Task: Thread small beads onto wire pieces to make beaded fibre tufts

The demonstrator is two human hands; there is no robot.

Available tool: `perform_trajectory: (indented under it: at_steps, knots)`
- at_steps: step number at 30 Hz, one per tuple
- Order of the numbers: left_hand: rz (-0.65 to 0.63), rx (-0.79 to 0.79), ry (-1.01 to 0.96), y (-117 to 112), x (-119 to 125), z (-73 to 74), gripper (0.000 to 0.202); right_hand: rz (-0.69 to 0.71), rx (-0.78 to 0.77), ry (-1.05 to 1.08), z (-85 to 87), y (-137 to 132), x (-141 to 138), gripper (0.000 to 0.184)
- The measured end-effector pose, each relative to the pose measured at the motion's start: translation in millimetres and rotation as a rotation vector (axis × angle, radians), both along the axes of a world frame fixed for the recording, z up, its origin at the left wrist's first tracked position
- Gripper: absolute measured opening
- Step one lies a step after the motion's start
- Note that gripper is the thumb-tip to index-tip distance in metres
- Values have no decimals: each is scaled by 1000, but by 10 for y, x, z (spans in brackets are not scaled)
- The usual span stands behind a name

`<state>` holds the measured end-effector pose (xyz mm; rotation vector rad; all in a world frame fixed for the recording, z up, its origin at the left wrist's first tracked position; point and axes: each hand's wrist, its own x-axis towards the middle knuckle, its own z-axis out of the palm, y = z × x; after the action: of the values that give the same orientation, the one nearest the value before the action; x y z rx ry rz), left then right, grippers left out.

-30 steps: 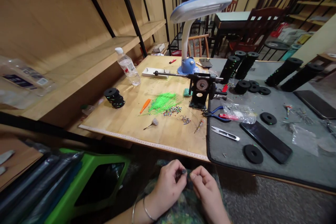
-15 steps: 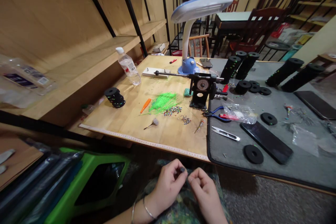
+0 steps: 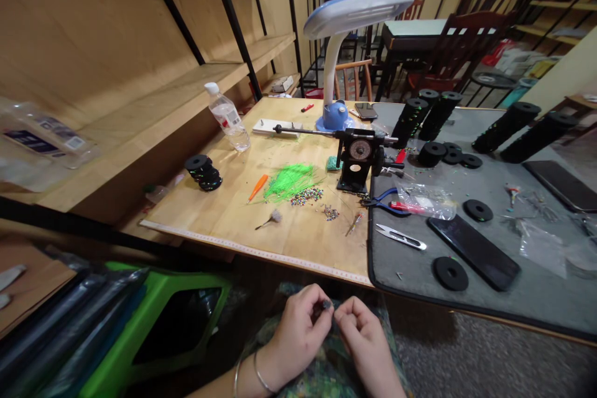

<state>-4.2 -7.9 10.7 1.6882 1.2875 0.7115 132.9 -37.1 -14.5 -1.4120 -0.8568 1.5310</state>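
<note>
Over my lap, in front of the table edge, my left hand [image 3: 303,326] is closed in a pinch on a small dark grey piece [image 3: 326,304], too small to name. Close beside it, my right hand [image 3: 361,333] is also pinched, thumb against forefinger; whatever lies between those fingertips is too small to make out. The fingertips of the two hands nearly meet. Beyond them on the wooden tabletop [image 3: 298,249] lie a heap of bright green strands [image 3: 291,181], a pile of multicoloured beads [image 3: 306,196] and a smaller pile of tiny metal parts [image 3: 331,213].
A black winding device [image 3: 354,161] with a long rod stands mid-table before a desk lamp [image 3: 334,115]. Thread snips [image 3: 401,237], blue-handled pliers [image 3: 389,202], a phone [image 3: 473,252] and black foam spools [image 3: 450,273] lie on the grey mat [image 3: 513,298]. A water bottle [image 3: 228,121] stands left.
Both hands stay in nearly the same place over the lap, still pinched. Only a very slight shift of the fingers and of the view shows.
</note>
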Motion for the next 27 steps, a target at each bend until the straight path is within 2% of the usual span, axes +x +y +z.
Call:
perform_trajectory:
  at_steps: [7, 17, 22, 27]
  knots:
    - [-88, 77, 74, -13, -28, 25, 10, 4, 36, 29, -38, -5, -7, 43]
    - [-120, 109, 90, -28, -6, -18, 12, -12, 46, 47, -34, 14, -9, 45]
    - [-67, 62, 48, -27, 14, -32, 14, -36, -11, 80, -7, 48, -16, 49]
    - [7, -31, -54, -19, 41, -75, 15, -34, 3, 84, -9, 64, 3, 50]
